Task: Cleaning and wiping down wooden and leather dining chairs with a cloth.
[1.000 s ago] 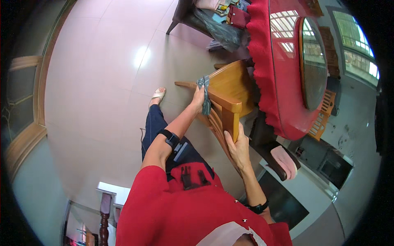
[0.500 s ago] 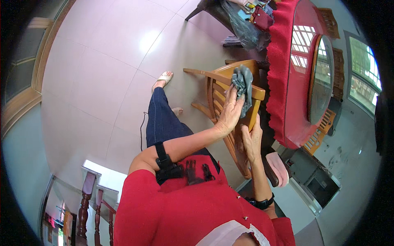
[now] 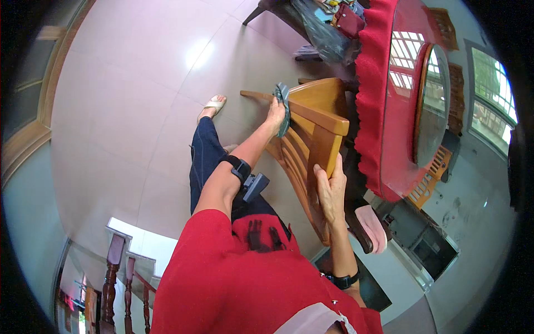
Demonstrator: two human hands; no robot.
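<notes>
A wooden chair (image 3: 315, 114) with curved slats stands in front of me, beside the red table. My left hand (image 3: 275, 118) is closed on a grey-green cloth (image 3: 282, 106). It presses the cloth against the left end of the chair's upper rail, with the arm stretched out. My right hand (image 3: 332, 192) grips the edge of the chair's frame below the rail's right end, thumb on the near side. The fingertips on the far side are partly hidden by the wood.
To the right is a table with a ruffled red cloth (image 3: 370, 111) and a round glass turntable (image 3: 433, 106). A dark chair at the top bears a plastic bag (image 3: 328, 36) and a maroon pouch (image 3: 347, 21). A stair railing (image 3: 112, 278) stands at lower left.
My left hand has slid the cloth leftward along the rail, from its right part to its left end. My right hand keeps its hold on the chair frame.
</notes>
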